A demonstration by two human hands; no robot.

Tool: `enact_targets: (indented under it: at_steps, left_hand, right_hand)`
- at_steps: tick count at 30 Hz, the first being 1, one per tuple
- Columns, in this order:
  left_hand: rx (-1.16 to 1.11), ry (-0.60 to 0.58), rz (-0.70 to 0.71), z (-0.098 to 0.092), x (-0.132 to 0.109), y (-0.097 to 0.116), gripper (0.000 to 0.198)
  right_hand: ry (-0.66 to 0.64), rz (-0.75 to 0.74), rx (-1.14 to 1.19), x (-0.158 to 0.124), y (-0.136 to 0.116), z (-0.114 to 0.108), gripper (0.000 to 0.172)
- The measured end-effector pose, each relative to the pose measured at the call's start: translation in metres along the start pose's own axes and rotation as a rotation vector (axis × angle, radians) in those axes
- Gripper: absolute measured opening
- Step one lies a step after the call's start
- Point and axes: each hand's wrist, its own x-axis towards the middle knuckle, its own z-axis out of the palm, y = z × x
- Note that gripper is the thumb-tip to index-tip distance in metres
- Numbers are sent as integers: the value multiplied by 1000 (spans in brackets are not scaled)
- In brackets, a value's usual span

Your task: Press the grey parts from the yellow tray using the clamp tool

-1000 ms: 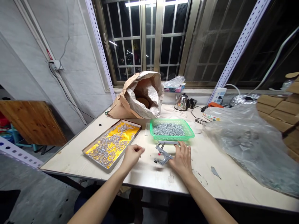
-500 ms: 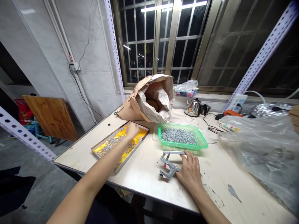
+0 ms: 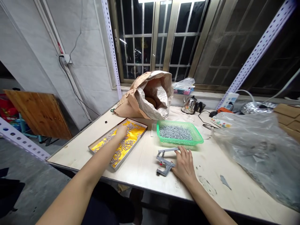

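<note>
A shallow tray [image 3: 117,165] with a yellow lining lies at the left of the table, with many small metal pieces [image 3: 127,144] scattered in it. My left hand [image 3: 121,132] reaches down into the tray, its fingers curled and closed; their tips and anything between them are hidden. Right of the tray are grey snap pliers [image 3: 167,165] with a spring and a small red part, their jaws pointing left. My right hand [image 3: 184,164] is wrapped around the handles, low over the table. Just beyond them, a green plastic basket [image 3: 200,137] holds a heap of similar small metal pieces.
A large brown paper sack [image 3: 127,104] lies open behind the tray. A metal kettle [image 3: 189,105] stands at the back by the window. Crumpled clear plastic sheeting [image 3: 255,153] covers the right side. A grey scrap [image 3: 225,182] lies near the front.
My left hand has shifted left and nearer, toward the middle of the tray. My right hand stays on the pliers. The whole view has shifted slightly.
</note>
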Motion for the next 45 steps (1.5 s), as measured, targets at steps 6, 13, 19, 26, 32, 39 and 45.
enact_targets:
  at_steps: [6, 13, 19, 26, 32, 39, 45]
  left_hand:
    - [57, 130, 58, -30, -24, 12, 24]
    - [-898, -245, 132, 33, -154, 57, 15]
    - [-1134, -313, 84, 74, -208, 70, 47]
    - [-967, -364, 221, 70, -208, 70, 59]
    - [-903, -410, 280, 72, -208, 70, 68]
    - [-862, -420, 320, 71, -209, 68, 75]
    - [-879, -450, 323, 70, -209, 68, 76]
  right_hand:
    - [1, 21, 9, 3, -4, -6, 39]
    - [22, 56, 6, 5, -9, -12, 41]
    - [45, 77, -21, 4, -15, -18, 44]
    - [49, 80, -44, 4, -17, -17, 47]
    - [38, 72, -56, 3, -17, -16, 52]
    - [29, 73, -55, 3, -18, -16, 54]
    - [14, 80, -52, 3, -18, -16, 55]
